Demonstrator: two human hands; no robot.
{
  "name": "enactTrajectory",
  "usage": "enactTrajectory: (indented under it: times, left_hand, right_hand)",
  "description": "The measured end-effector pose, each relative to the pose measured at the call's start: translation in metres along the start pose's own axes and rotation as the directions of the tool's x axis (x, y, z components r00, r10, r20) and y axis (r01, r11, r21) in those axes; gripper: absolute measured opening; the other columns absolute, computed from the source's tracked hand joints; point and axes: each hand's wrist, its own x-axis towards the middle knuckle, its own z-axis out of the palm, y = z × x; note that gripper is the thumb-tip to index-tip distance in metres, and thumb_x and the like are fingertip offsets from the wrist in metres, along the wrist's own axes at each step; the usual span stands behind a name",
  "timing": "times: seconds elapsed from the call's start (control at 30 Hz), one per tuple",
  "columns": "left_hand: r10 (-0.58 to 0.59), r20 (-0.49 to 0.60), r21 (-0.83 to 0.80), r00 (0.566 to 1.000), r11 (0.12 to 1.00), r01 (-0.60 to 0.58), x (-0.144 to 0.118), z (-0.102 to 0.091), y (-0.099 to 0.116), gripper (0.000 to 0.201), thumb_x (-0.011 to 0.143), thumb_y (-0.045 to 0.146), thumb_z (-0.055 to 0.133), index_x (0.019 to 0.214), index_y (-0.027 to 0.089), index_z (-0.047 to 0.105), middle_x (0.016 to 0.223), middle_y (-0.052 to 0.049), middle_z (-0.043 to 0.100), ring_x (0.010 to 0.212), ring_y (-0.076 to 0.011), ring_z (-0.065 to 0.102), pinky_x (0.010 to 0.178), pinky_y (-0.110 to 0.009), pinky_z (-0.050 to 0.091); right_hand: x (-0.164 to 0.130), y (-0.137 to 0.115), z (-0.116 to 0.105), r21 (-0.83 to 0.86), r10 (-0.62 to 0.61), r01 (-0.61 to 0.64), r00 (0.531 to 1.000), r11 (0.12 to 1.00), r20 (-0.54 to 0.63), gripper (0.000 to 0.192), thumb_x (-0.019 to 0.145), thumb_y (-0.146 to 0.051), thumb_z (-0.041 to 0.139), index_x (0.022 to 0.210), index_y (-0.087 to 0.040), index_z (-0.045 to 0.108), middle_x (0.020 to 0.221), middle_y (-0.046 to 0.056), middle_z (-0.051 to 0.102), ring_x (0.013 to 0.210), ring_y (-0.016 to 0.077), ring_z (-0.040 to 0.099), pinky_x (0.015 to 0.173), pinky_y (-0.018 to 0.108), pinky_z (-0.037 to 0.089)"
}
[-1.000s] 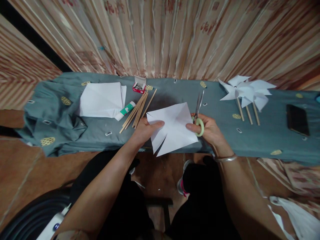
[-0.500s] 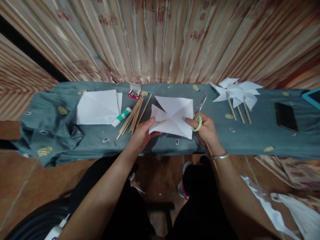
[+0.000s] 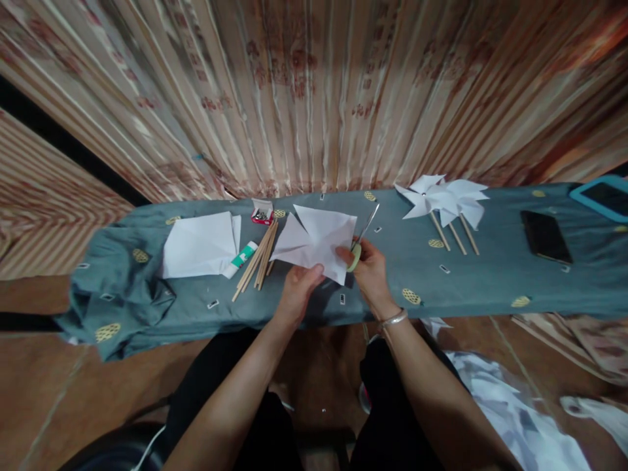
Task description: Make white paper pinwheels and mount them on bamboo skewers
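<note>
A white paper square [image 3: 321,239] with slits cut inward from its corners is held over the table. My left hand [image 3: 299,288] pinches its lower edge, thumb on top. At the paper's right side, my right hand [image 3: 367,268] grips a pair of scissors [image 3: 356,254] with pale green handles, and its thumb also presses on the paper. The scissor blades point up and away, clear of the sheet. Left of the paper lie several wooden sticks [image 3: 255,261], a green and white glue stick [image 3: 240,260] and a small red box [image 3: 262,212] of metal bits.
A stack of white paper [image 3: 199,245] lies on the left of the teal tablecloth [image 3: 314,314]. To the right are paper pinwheels [image 3: 444,198] on sticks, a black phone [image 3: 546,235] and a blue-framed tablet [image 3: 603,198]. White paper scraps [image 3: 515,405] lie on the floor. A curtain hangs behind.
The paper has been turned, and my left hand has moved from its left edge to its lower edge. My right hand keeps the scissors. The camera view has shifted.
</note>
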Motion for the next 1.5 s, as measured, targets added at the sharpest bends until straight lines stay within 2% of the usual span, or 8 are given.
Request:
enactTrajectory:
  times: [0.33, 0.67, 0.8, 0.9, 1.03, 1.13, 1.23, 1.5]
  left_hand:
    - [0.165, -0.236, 0.027, 0.958, 0.986, -0.163, 0.028, 0.013, 0.019, 0.050, 0.059, 0.025, 0.084, 0.106, 0.020, 0.067, 0.103, -0.007, 0.076, 0.103, -0.0262, 0.070, 0.087, -0.036, 0.055]
    - [0.189, -0.196, 0.091, 0.962, 0.981, -0.174, 0.042, -0.009, 0.020, 0.053, 0.058, 0.023, 0.084, 0.108, 0.016, 0.067, 0.103, -0.009, 0.076, 0.101, -0.0265, 0.070, 0.089, -0.037, 0.054]
    - [0.261, -0.244, 0.155, 0.934, 0.961, -0.228, 0.049, -0.020, 0.032, 0.047, 0.061, 0.023, 0.082, 0.106, 0.016, 0.068, 0.098, -0.008, 0.076, 0.095, -0.0241, 0.071, 0.088, -0.036, 0.055]
    - [0.335, -0.343, 0.219, 0.877, 0.937, -0.273, 0.054, -0.028, 0.048, 0.049, 0.057, 0.022, 0.085, 0.102, 0.015, 0.069, 0.094, -0.008, 0.076, 0.090, -0.0233, 0.071, 0.087, -0.036, 0.056]
    - [0.388, -0.412, 0.255, 0.824, 0.918, -0.305, 0.058, -0.035, 0.063, 0.047, 0.054, 0.023, 0.086, 0.097, 0.013, 0.070, 0.088, -0.008, 0.076, 0.087, -0.0245, 0.071, 0.083, -0.037, 0.057]
    - [0.422, -0.407, 0.283, 0.810, 0.901, -0.328, 0.060, -0.038, 0.063, 0.041, 0.056, 0.024, 0.085, 0.092, 0.013, 0.070, 0.089, -0.009, 0.075, 0.089, -0.0254, 0.071, 0.082, -0.037, 0.058]
    - [0.431, -0.373, 0.356, 0.822, 0.884, -0.303, 0.062, -0.040, 0.055, 0.036, 0.058, 0.027, 0.084, 0.087, 0.012, 0.070, 0.093, -0.012, 0.075, 0.091, -0.0255, 0.071, 0.082, -0.036, 0.059]
    - [0.455, -0.247, 0.446, 0.855, 0.837, -0.317, 0.065, -0.036, 0.037, 0.026, 0.063, 0.032, 0.080, 0.079, 0.016, 0.069, 0.087, -0.012, 0.075, 0.089, -0.0279, 0.071, 0.081, -0.041, 0.060]
  right_hand:
    - [0.001, -0.008, 0.006, 0.036, 0.017, -0.017, 1.000, 0.999, -0.022, 0.045, 0.051, -0.047, 0.085, 0.078, -0.020, 0.062, 0.068, -0.003, 0.065, 0.061, 0.0121, 0.055, 0.061, 0.027, 0.049]
    - [0.002, -0.004, 0.006, -0.043, 0.072, -0.069, 0.995, 0.997, 0.075, 0.045, 0.053, -0.052, 0.085, 0.078, -0.021, 0.065, 0.068, -0.001, 0.066, 0.064, 0.0145, 0.056, 0.061, 0.028, 0.048]
    - [-0.006, -0.006, 0.006, -0.103, 0.118, -0.102, 0.979, 0.989, 0.165, 0.049, 0.058, -0.057, 0.082, 0.086, -0.021, 0.066, 0.068, 0.000, 0.066, 0.061, 0.0146, 0.057, 0.059, 0.028, 0.048]
    - [-0.018, -0.003, 0.004, -0.197, 0.186, -0.126, 0.928, 0.972, 0.324, 0.047, 0.067, -0.060, 0.076, 0.093, -0.021, 0.068, 0.075, 0.004, 0.070, 0.065, 0.0160, 0.060, 0.063, 0.029, 0.050]
    - [-0.034, 0.002, 0.003, -0.321, 0.328, -0.168, 0.767, 0.932, 0.551, 0.051, 0.072, -0.059, 0.073, 0.102, -0.018, 0.069, 0.081, 0.005, 0.070, 0.067, 0.0150, 0.059, 0.061, 0.027, 0.047]
    - [-0.041, 0.001, 0.005, -0.392, 0.388, -0.161, 0.688, 0.906, 0.613, 0.052, 0.072, -0.058, 0.073, 0.104, -0.017, 0.068, 0.078, 0.003, 0.068, 0.064, 0.0124, 0.054, 0.058, 0.025, 0.044]
    - [-0.043, 0.000, 0.007, -0.412, 0.392, -0.137, 0.664, 0.901, 0.637, 0.051, 0.074, -0.058, 0.072, 0.104, -0.017, 0.067, 0.078, 0.003, 0.066, 0.066, 0.0127, 0.054, 0.060, 0.025, 0.043]
    - [-0.038, 0.000, 0.004, -0.429, 0.417, -0.171, 0.692, 0.887, 0.589, 0.062, 0.072, -0.069, 0.067, 0.104, -0.016, 0.066, 0.075, 0.003, 0.062, 0.062, 0.0118, 0.048, 0.053, 0.024, 0.036]
